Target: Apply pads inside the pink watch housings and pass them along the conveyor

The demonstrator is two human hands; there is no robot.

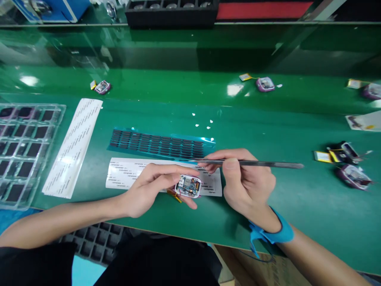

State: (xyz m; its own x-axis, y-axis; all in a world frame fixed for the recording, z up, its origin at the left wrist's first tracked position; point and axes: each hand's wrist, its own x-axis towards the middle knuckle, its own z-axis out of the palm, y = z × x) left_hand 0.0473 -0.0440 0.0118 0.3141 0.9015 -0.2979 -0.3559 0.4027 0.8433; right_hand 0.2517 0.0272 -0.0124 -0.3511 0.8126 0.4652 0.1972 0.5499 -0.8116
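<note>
My left hand (154,186) is closed around a small smartwatch body (188,186), its circuit board facing up. A yellow-orange battery or flex piece (174,195) hangs below it. In my right hand (248,182) lies a pair of dark tweezers (268,163), held like a pen, with the tips pointing left over the edge of a blue film sheet (143,154). Rows of small black strips (157,143) cover that film. Under both hands rests a white printed label sheet (122,182). Whether the tweezer tips grip anything is too small to tell.
A clear plastic tray (26,159) of dark-screened parts and another white label sheet (73,147) lie at left. Opened watch bodies sit at the back left (102,87), back centre (265,84) and right (353,176). A black compartment box (171,16) stands on the shelf.
</note>
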